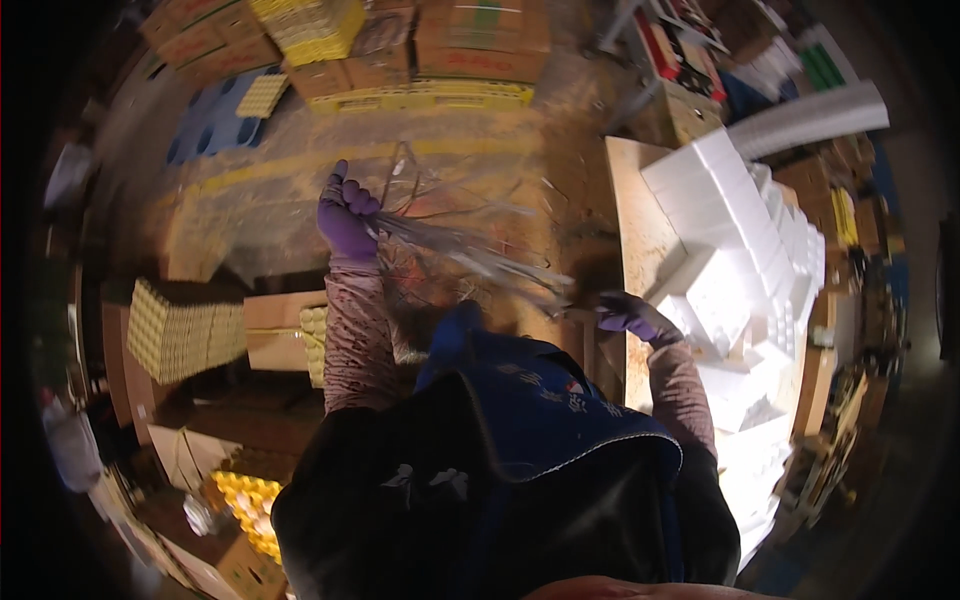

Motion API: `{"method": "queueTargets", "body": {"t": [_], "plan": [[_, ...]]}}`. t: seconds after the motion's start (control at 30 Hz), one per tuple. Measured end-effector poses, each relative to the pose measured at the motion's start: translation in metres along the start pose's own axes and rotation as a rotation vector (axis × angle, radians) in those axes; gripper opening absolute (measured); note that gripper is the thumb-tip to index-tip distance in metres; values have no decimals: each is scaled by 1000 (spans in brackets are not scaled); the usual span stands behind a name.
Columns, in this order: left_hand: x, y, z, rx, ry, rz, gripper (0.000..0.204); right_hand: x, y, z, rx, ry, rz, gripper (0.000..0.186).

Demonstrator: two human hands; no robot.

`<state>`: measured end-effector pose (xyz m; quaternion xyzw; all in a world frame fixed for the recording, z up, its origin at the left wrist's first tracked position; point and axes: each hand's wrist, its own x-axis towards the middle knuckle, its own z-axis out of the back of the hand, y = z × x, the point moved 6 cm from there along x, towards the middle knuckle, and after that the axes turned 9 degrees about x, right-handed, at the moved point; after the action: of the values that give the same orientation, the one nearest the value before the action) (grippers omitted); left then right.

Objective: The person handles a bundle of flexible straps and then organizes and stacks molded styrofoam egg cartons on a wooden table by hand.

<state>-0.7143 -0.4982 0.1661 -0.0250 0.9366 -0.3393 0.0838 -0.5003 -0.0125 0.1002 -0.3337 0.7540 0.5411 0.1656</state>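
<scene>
Both gloved hands work a clear plastic bag, stretched between them over the floor. Left hand up, fingers clenched on one bunched end; right hand low, closed on the other. Bag looks empty, not yet opened. White foam boxes crowd the bench right; egg trays left. Open room ahead.

At my three o'clock white foam boxes pile on a wooden table; cardboard cartons at twelve, yellow egg trays at nine.
</scene>
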Motion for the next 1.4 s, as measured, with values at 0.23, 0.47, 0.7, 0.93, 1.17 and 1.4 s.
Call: {"method": "queueTargets", "body": {"t": [0.23, 0.47, 0.7, 0.93, 1.17, 1.4], "plan": [[-111, 2, -88, 765, 0, -167, 37, 48, 138, -237, -809, 50, 941, 101], [-150, -33, -44, -574, 141, -33, 22, 95, 36, -290, -402, 618, 33, 74], [-274, 35, 148, -372, -726, -165, 36, 113, 28, -253, -304, 611, -21, 47], [-352, 26, 72, 800, -518, -168, 125, 130, 31, -299, -1099, 524, 896, 14], [-349, 98, 60, 645, -280, 24, 47, 47, -28, -399, -550, 955, 478, 11], [-545, 85, 306, 1108, -1546, 309, 35, 120, -67, -284, -725, 626, 137, 33]]}}
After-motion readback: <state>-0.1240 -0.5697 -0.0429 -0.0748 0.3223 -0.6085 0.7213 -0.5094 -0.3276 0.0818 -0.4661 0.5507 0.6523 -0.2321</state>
